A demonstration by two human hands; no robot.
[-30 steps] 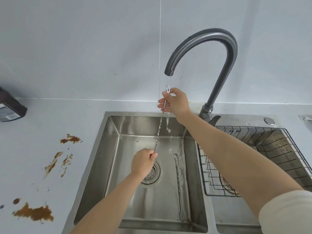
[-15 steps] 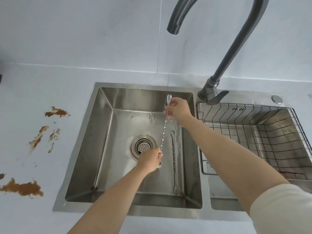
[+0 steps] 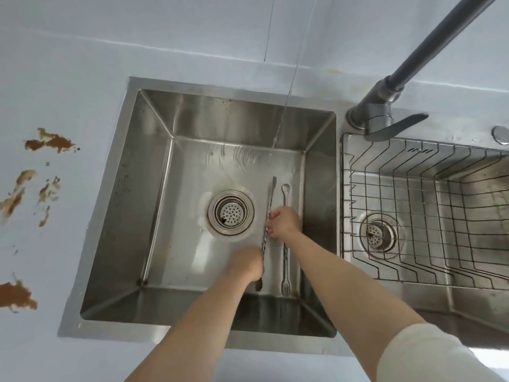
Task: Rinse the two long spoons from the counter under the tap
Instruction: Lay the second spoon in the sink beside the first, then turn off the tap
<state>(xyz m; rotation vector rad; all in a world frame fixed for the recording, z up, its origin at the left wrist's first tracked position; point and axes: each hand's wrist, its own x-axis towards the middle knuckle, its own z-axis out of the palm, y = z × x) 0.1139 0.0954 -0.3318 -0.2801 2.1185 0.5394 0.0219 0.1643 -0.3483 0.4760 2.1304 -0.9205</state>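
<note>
One long twisted-handle spoon (image 3: 271, 198) is held low in the left sink basin (image 3: 154, 188), lying almost flat. My left hand (image 3: 246, 264) grips its lower end and my right hand (image 3: 283, 223) pinches its middle. The second long spoon (image 3: 285, 260) lies on the basin floor just to the right, bowl end away from me and fork end toward me, partly under my right hand. A thin stream of water (image 3: 286, 106) falls from the dark tap (image 3: 385, 106) and lands behind both spoons.
A round drain (image 3: 230, 211) sits left of the spoons. The right basin holds a wire rack (image 3: 413, 216). Brown stains (image 3: 49, 143) mark the white counter at the left. The tap lever (image 3: 396, 128) points right.
Both hands have brought the held spoon down from under the tap to the basin floor beside the other spoon. The view has tilted downward.
</note>
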